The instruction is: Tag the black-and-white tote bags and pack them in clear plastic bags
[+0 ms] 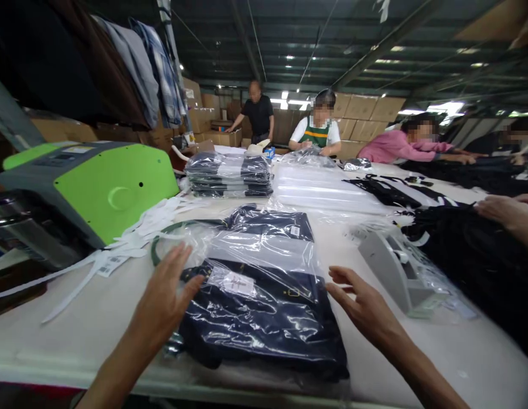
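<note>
A folded dark garment in a clear plastic bag lies on the white table in front of me. A white label shows near its middle. My left hand is at the bag's left edge, fingers apart, with the thumb over the plastic. On the opposite side, my right hand has its fingers spread, the tips close to the bag's right edge; whether they touch it I cannot tell. Neither hand grips anything.
A green and grey machine stands left, beside white strips. Bagged garments and clear bags lie behind. At right are a grey dispenser, dark garments and another person's hand. People work across the table.
</note>
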`<state>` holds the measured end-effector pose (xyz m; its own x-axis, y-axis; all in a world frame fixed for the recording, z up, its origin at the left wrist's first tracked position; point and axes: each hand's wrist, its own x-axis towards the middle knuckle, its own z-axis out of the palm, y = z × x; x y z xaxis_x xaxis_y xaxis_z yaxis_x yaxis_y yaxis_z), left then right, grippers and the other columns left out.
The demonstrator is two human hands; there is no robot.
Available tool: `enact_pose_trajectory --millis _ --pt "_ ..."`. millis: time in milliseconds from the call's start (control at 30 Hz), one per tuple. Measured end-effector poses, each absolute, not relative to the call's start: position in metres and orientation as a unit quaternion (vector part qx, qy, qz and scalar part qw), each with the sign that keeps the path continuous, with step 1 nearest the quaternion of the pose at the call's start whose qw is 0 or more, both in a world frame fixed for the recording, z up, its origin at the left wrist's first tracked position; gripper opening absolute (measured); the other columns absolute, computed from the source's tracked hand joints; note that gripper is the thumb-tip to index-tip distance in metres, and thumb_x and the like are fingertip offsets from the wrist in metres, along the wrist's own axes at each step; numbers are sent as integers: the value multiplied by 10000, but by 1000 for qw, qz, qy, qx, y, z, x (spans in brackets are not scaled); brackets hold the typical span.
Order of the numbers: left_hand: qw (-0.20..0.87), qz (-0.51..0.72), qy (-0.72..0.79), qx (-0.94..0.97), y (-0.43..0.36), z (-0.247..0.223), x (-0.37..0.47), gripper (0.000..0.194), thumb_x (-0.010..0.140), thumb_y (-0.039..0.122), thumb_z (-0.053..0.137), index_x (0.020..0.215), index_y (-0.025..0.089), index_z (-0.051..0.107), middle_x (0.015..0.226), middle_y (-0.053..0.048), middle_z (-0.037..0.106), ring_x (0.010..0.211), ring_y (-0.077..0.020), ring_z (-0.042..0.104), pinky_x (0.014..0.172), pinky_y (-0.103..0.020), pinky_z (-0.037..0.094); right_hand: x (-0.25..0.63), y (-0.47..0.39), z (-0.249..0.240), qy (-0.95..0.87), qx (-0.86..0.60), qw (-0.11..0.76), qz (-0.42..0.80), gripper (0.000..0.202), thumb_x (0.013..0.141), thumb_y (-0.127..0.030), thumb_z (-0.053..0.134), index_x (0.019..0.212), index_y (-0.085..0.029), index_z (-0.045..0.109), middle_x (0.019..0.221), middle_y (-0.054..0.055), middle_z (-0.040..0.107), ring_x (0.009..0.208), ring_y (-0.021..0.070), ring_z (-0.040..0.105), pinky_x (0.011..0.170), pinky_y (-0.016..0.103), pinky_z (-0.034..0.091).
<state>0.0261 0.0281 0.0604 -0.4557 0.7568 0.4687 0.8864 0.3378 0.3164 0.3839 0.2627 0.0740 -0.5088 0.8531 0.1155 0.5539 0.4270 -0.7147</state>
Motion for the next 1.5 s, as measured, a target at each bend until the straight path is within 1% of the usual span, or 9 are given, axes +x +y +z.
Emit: enact_pose_trajectory --millis 200,333,433,567,800,1100,1267,1400,1500 --pt "225 -97 -712 -658 44 3 74 680 997 593 398 1569 245 280 1550 -70 465 1434 -263 401 1172 -453 308 347 279 63 -845 -350 296 274 421 893 -505 562 1187 -231 688 1286 105 686 1217 297 627 1091 499 478" --pt "260 -80 -706 -654 37 8 75 791 970 667 383 1592 214 198 1581 -91 414 1452 -256 369 1197 -424 233 349 305 34 -815 -380 340 275 498 894 -532 545 1256 -211 663 1391 114 624 1324 308 553 1137 518 434" --pt "254 -68 -701 -663 36 24 87 893 922 745 375 1585 166 222 1618 -130 333 1497 -306 274 1234 -477 131 356 317 11 -763 -436 357 316 563 876 -588 533 1249 -186 661 1336 135 656 1233 314 620 1096 512 474" --pt "233 -25 -677 -698 38 26 109 862 915 741 413 1562 184 297 1592 -85 397 1490 -264 283 1255 -452 29 361 318 -4 -710 -474 355 381 598 840 -630 545 1231 -193 662 1280 120 690 1150 298 665 1059 466 507" --pt "202 -38 -703 -680 40 52 104 891 916 757 291 1583 172 211 1612 -95 354 1503 -254 269 1214 -425 226 362 319 4 -689 -509 328 399 642 741 -710 568 1162 -241 693 1234 73 718 1152 318 661 1047 452 512" --pt "131 -48 -784 -605 62 10 48 783 978 647 387 1592 259 95 1606 -84 355 1487 -269 328 1221 -509 248 362 321 1 -670 -518 335 414 670 693 -721 581 1141 -238 703 1220 64 730 1170 312 657 1039 417 527" --pt "51 -100 -809 -577 57 34 47 710 1011 611 302 1596 275 82 1638 -101 276 1504 -270 297 1200 -527 315 364 325 -6 -664 -515 339 423 639 718 -702 602 1167 -254 687 1239 59 718 1172 310 652 1097 454 469" --pt "134 -159 -818 -536 62 59 48 735 1003 632 253 1605 245 85 1680 -113 125 1550 -303 127 1234 -587 210 365 324 -6 -669 -507 352 413 599 754 -675 605 1163 -246 688 1224 75 719 1163 311 650 1077 462 473" --pt "125 -107 -824 -542 69 44 42 773 976 679 282 1591 219 204 1652 -130 240 1536 -321 185 1233 -614 187 364 323 -7 -669 -495 365 418 573 777 -654 613 1158 -232 688 1203 89 721 1128 302 661 1067 470 475"
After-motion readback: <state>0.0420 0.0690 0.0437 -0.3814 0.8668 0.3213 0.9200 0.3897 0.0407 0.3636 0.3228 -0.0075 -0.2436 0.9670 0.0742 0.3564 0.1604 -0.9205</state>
